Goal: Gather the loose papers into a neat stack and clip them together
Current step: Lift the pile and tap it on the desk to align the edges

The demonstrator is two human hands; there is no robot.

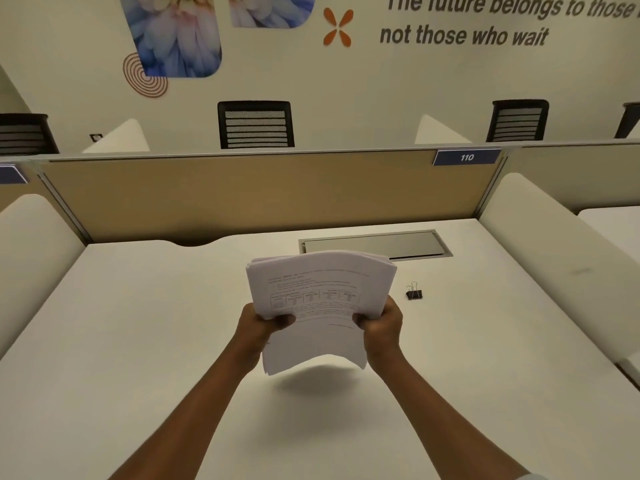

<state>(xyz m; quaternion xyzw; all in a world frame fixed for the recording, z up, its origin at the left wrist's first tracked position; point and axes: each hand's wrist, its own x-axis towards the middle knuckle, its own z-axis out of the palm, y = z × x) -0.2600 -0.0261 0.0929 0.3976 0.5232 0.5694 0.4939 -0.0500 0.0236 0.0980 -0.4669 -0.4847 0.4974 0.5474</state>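
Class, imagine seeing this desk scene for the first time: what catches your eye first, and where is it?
A curved stack of papers is held above the middle of the white desk, gripped at its sides by the left hand and right hand. A small black binder clip lies on the desk to its right. On the wall behind, large lettering and a blue flower picture stand out.

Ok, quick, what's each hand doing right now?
Left hand: gripping the paper stack's left edge.
Right hand: gripping its right edge.
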